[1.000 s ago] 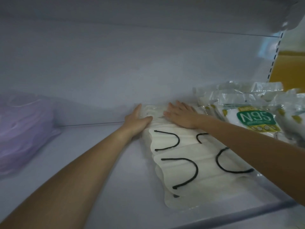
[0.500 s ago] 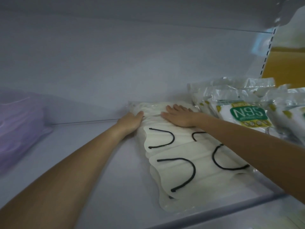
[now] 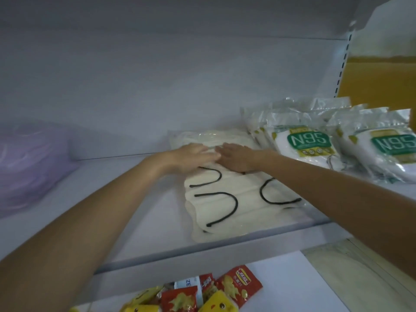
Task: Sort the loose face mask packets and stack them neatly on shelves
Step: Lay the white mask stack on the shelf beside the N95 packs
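Your left hand (image 3: 193, 157) and right hand (image 3: 238, 157) lie flat side by side, fingers straight and gripping nothing, pressing the far end of the cream mask packet (image 3: 225, 199), which rests on the shelf (image 3: 135, 210). Just right of your right hand lean N95 packets (image 3: 308, 145) (crowding the cream one). Well left of your left hand sits a purple packet (image 3: 29, 163). Below your forearms, snack packets (image 3: 202, 291) lie on a lower shelf (image 3: 281, 278).

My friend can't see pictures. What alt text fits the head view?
A left hand and right hand rest flat on a packet of white face masks with black loops on a shelf; N95 packets lie beside it.
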Available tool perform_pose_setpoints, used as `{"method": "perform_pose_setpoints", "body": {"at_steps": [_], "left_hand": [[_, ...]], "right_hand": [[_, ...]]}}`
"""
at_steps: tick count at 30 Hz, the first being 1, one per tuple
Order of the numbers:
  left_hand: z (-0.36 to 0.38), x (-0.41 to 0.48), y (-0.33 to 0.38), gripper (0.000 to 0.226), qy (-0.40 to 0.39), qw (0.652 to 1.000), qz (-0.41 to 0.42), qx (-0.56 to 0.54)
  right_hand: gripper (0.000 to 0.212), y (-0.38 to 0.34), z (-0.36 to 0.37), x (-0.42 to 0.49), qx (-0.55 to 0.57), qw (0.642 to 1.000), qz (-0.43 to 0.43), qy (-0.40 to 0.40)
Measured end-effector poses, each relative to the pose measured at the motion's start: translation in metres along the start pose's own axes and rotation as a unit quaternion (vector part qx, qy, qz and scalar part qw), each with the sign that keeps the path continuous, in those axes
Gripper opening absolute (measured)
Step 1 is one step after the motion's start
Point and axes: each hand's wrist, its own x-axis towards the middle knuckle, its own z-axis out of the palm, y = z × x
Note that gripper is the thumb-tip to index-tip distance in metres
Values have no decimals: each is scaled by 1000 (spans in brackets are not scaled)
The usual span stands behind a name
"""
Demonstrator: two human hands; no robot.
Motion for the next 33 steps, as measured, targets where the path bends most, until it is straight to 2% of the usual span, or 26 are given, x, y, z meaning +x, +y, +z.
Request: {"method": "perform_pose_setpoints", "body": {"at_steps": [1, 3, 6, 7, 10, 12, 13, 15, 19, 21, 24, 26, 29, 33], "left_hand": [[4, -5, 0, 66, -30, 999, -17, 32], [9, -12, -2, 76, -36, 995, -15, 95], [16, -23, 0, 78, -27, 992, -2, 120], [17, -26, 2, 76, -24, 993, 0, 118], [20, -31, 2, 63, 10, 991, 29, 130], [19, -32, 1, 41, 19, 991, 55, 121], [20, -33, 0, 31, 18, 991, 66, 112], [20, -37, 1, 26, 26, 994, 71, 83], [18, -47, 4, 38, 35, 998, 54, -5], [19, -50, 5, 35, 29, 996, 59, 55], [25, -53, 6, 52, 11, 968, 20, 249], [24, -50, 10, 50, 20, 954, 6, 298], [26, -43, 20, 54, 39, 956, -21, 289], [43, -38, 24, 62, -36, 965, -81, 247]], "right_hand": [[54, 1, 2, -6, 6, 1000, -10, 14], [54, 3, -1, -18, 13, 998, -29, 55], [55, 7, 1, -38, 11, 998, -54, -22], [53, 9, 1, -46, 12, 998, -59, -19], [56, 16, -11, -72, 93, 991, -88, 46], [69, 22, -18, -91, 130, 988, -88, -13], [72, 23, -16, -100, 99, 990, -91, -47], [70, 25, -2, -110, 56, 992, -105, -47], [59, 23, 2, -117, 89, 990, -104, 20], [60, 20, 2, -117, 80, 992, -95, 16], [62, 21, 5, -115, 46, 994, -89, -33], [63, 24, 3, -111, 55, 996, -62, -36], [62, 28, 3, -104, 50, 998, 4, 22], [57, 32, 9, -102, 10, 998, 8, -56]]}}
